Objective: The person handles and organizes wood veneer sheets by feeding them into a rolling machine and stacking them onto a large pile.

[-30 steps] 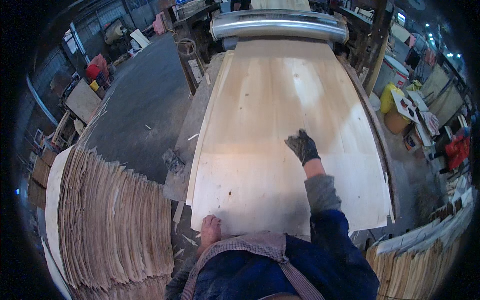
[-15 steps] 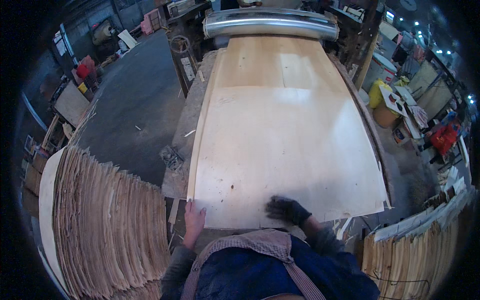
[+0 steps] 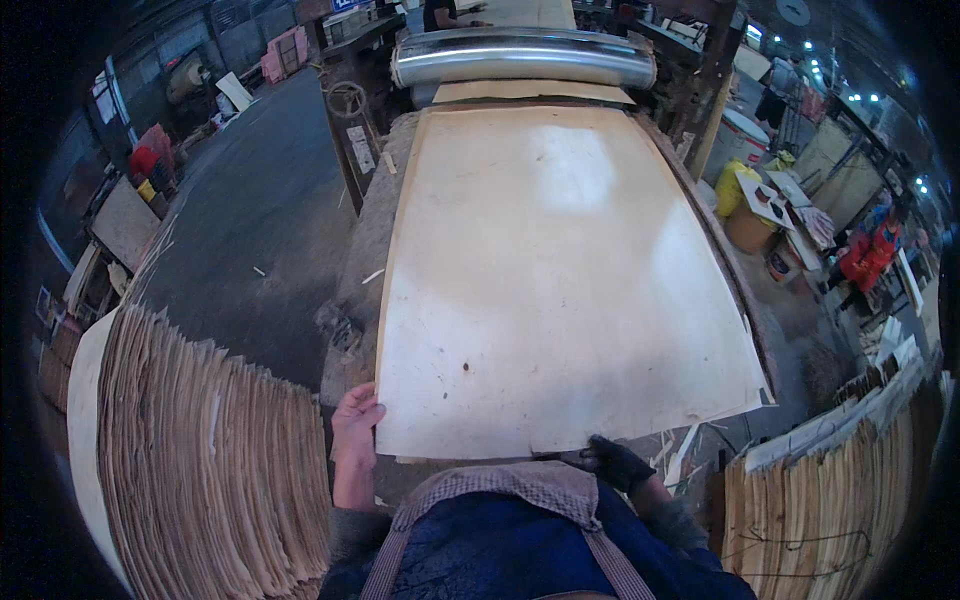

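A large pale wood veneer sheet lies flat on a long bench, a small dark knot showing near its front left. My bare left hand is at the sheet's front left corner, fingers and thumb closed on the side edge. In a dark glove, my right hand grips the front edge right of the middle, its thumb near the top face and its other fingers low at the edge. Beyond the sheet, a strip of another veneer sheet lies just before a shiny metal roller.
To my left stands a tall stack of veneer sheets; another stack is at my right. Wood scraps lie by the bench's front right. A person is behind the roller, and someone in red is at the far right.
The far veneer sheet has slid away toward the roller, uncovering the rest of the near sheet. My right hand has moved from the sheet's face to its front edge; my left hand shifted slightly left.
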Tool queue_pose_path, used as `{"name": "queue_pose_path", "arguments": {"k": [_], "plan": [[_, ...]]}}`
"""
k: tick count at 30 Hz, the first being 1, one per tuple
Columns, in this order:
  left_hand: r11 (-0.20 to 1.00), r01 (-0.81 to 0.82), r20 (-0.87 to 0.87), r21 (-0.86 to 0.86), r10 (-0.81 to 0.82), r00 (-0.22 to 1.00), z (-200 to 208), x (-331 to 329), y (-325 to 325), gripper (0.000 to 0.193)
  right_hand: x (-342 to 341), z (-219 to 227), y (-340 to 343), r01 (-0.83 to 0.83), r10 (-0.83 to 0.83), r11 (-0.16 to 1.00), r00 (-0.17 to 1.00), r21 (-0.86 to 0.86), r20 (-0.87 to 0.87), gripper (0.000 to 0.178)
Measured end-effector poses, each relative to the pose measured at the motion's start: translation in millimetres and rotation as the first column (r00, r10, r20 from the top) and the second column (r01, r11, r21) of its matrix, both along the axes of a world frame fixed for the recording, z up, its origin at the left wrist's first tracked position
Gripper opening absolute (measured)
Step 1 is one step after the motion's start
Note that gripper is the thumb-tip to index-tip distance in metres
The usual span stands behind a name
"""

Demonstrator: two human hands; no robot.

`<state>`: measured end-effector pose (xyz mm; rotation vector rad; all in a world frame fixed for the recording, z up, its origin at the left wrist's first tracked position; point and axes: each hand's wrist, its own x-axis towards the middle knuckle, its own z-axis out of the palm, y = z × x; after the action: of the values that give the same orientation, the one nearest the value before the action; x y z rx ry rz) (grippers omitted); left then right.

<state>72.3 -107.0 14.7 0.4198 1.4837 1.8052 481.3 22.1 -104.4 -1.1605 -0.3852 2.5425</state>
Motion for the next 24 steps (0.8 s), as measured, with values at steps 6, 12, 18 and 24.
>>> {"name": "queue_pose_path", "arguments": {"k": [6,12,18,24], "plan": [[1.0,-0.012,-0.063,-0.026,0.01,0.998,15.0,-14.6,15.1,0.038,-9.5,4.5,18.5,0.059,-0.098,0.984,0.968,0.168,0.233,0.026],[0.964,-0.045,-0.593,-0.262,-0.124,0.796,-133.5,-63.3,14.6,0.046,-75.2,24.0,103.9,0.088,-0.097,0.917,0.995,0.389,0.004,0.023],[0.783,-0.158,-0.771,-0.602,-0.518,0.369,-133.7,26.1,19.2,0.059,-129.6,30.7,212.1,0.411,-0.385,0.895,0.908,0.173,-0.164,0.023],[0.623,-0.307,-0.68,-0.72,-0.543,0.493,-103.1,47.4,29.8,0.064,-160.0,34.2,269.0,0.333,-0.077,0.645,0.923,0.687,-0.376,0.036]]}}
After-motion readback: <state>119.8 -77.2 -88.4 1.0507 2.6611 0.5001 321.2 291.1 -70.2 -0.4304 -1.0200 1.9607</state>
